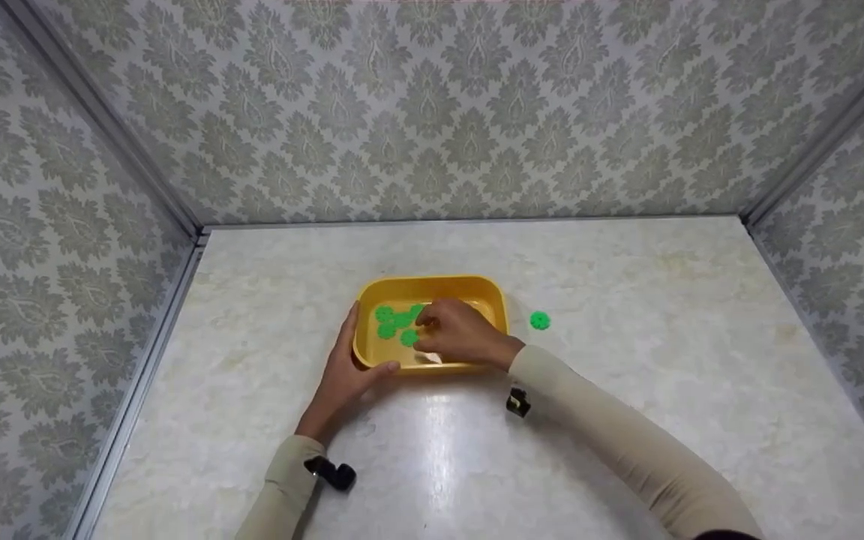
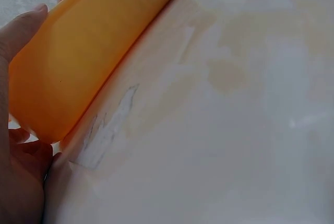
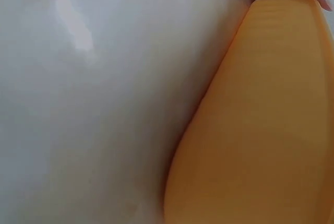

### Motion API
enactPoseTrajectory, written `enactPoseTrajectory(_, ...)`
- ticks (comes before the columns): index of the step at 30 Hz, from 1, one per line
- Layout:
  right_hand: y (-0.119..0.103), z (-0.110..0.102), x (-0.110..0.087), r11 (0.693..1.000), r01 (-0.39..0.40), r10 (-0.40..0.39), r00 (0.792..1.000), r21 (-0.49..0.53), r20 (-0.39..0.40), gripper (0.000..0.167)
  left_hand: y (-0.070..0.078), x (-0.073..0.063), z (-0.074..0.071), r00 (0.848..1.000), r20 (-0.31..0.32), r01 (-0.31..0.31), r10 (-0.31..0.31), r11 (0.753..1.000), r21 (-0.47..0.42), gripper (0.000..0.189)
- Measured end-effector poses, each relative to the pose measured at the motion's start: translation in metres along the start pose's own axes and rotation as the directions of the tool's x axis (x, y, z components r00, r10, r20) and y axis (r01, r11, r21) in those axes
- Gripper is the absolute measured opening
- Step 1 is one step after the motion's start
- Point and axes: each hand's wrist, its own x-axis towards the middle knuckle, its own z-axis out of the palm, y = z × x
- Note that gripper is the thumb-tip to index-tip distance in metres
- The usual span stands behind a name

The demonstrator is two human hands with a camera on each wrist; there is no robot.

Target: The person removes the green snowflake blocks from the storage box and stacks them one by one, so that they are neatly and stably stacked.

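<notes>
A yellow rectangular plastic tray [image 1: 436, 282] stands on the table, with several green flower-shaped discs [image 1: 387, 329] lying in its left half. My left hand [image 1: 344, 375] grips the tray's near left corner, thumb along the front rim and fingers around the left side. In the left wrist view the tray's outer wall [image 2: 94, 51] lies against that hand. My right hand [image 1: 458, 330] reaches over the front rim into the tray, fingers bent close to the discs, thumb and forefinger apart. The right wrist view shows only the outer wall [image 3: 255, 119], not the right fingers.
One more green disc [image 1: 540, 321] lies on the table to the right of the tray. The marbled pale tabletop [image 1: 664, 322] reaches patterned walls [image 1: 432, 112] at the back and both sides. Black wrist cameras [image 1: 331, 473] sit on both wrists.
</notes>
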Motion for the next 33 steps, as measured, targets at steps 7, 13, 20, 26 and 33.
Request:
enactPoseTrajectory(7,0.001,0.006,0.005,1.000,0.012,-0.012,1.000,-0.016,0.021,0.041,0.002,0.000,0.001,1.000,0.008,-0.008,0.008,1.000,0.000,0.119)
enactPoseTrajectory(13,-0.001,0.008,0.007,1.000,-0.001,0.001,1.000,-0.026,0.020,0.034,0.004,0.000,0.002,1.000,0.008,-0.003,0.002,1.000,0.014,0.118)
enactPoseTrajectory(20,0.000,0.011,0.011,0.998,0.005,-0.005,1.000,-0.055,0.001,0.030,0.005,0.000,0.002,1.000,0.014,0.000,0.000,1.000,0.009,0.118)
enactPoseTrajectory(26,-0.001,0.014,0.016,0.996,0.009,-0.009,1.000,-0.088,-0.003,0.025,0.003,0.001,0.000,1.000,0.012,-0.020,0.019,1.000,0.020,0.119)
enactPoseTrajectory(33,0.000,0.014,0.018,0.997,-0.016,0.018,0.999,-0.081,0.026,0.022,0.000,-0.001,-0.001,1.000,0.011,0.010,-0.010,1.000,0.011,0.119)
